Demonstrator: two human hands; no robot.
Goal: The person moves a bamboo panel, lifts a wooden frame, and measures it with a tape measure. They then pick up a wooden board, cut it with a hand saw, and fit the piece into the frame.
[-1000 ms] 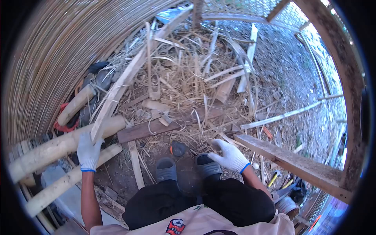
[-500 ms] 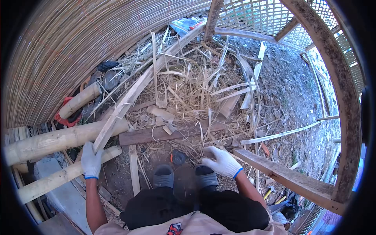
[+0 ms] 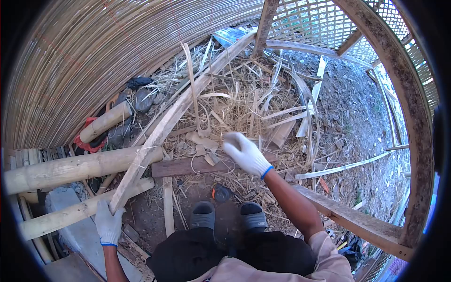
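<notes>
1. Compared with half a second back, the right hand had left the spot just ahead of the sandals and gone out over the litter, ending above the dark plank that lay crosswise on the ground. The left hand had slid lower, toward the near end of the long bamboo slat.

2. The left hand was clamped round that near end. The slat ran up and away from it, crossing over the thick bamboo poles and reaching toward the post at the far edge of the ground.

3. The right hand's fingers were loosely bent and looked empty. Motion blur made it hard to say for sure, so I can't tell whether it pinched a strip.

4. Step in hand, as I read it: steadying the slat with one hand while the other went for something in the pile of bamboo shavings.

5. Next move would probably call for a clean pick among tangled strips, keeping the slat from swinging.
</notes>
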